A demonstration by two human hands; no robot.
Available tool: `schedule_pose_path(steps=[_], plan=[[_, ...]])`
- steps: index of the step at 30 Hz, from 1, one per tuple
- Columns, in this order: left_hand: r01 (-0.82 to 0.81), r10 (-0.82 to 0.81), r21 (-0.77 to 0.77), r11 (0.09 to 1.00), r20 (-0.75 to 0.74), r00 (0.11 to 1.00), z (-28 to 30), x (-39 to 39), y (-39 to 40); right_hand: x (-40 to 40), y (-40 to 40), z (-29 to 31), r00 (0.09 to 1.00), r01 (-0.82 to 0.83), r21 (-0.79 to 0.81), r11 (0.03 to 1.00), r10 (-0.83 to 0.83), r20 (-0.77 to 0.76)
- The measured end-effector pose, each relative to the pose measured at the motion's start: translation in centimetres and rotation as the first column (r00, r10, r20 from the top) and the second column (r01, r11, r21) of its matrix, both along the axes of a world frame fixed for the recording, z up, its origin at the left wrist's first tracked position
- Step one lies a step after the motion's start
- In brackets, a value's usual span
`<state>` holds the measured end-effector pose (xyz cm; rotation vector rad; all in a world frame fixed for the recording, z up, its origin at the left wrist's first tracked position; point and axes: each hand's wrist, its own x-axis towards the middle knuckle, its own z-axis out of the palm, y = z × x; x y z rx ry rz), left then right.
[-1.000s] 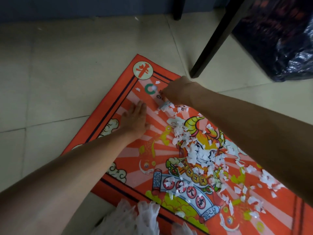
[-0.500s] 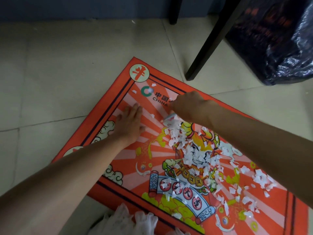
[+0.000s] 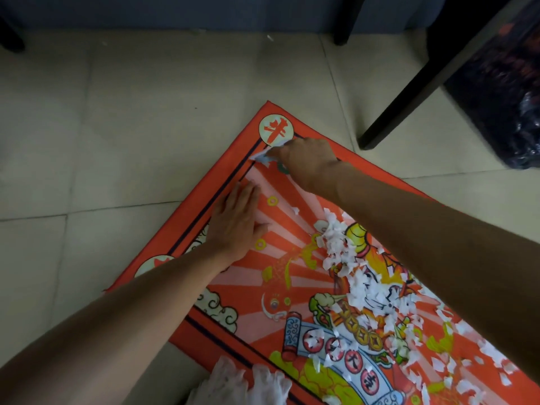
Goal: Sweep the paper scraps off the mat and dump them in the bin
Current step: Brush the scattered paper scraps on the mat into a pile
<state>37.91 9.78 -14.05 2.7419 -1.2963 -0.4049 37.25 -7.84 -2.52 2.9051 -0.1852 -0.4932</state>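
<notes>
A red printed mat (image 3: 233, 159) lies on the tiled floor. Several white paper scraps (image 3: 359, 276) are heaped along its middle and trail off to the lower right. My left hand (image 3: 236, 226) lies flat on the mat near its left border, fingers straight. My right hand (image 3: 304, 162) is at the mat's far corner, fingers curled, and pinches a small white-and-blue piece (image 3: 261, 156) whose edge touches the mat. What that piece is cannot be told. A crumpled white plastic bag (image 3: 242, 384) shows at the bottom edge; no bin is clearly visible.
A black furniture leg (image 3: 409, 92) stands on the floor just beyond the mat's far right edge. A dark plastic bag (image 3: 502, 92) sits at the upper right. Another dark leg (image 3: 344, 21) stands by the back wall. Beige floor tiles (image 3: 117, 141) spread to the left.
My right hand dragged scraps down toward the central heap, then went back up to the mat's far corner. My left hand stayed flat on the mat. The camera shifted slightly.
</notes>
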Motion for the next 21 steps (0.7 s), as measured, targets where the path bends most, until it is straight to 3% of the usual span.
schedule_pose_path(steps=[4,10,15,21], plan=[[-0.007,0.007,0.001,1.0,0.001,1.0,-0.1,0.0,0.1,2.2,0.7,0.4,0.993,-0.07,-0.017,0.997,0.068,-0.095],[-0.022,0.026,-0.074,0.997,0.049,0.998,0.1,-0.9,0.0,2.8,2.4,1.8,0.98,-0.136,-0.171,0.976,0.107,-0.17],[-0.087,0.091,-0.087,0.992,0.047,0.995,0.0,-1.9,-0.1,0.5,3.0,1.8,0.974,-0.118,-0.167,0.979,0.082,-0.209],[-0.037,0.037,-0.012,0.999,0.022,0.999,0.3,-2.0,0.6,-3.8,2.4,2.8,0.948,-0.175,-0.183,0.967,0.115,-0.298]])
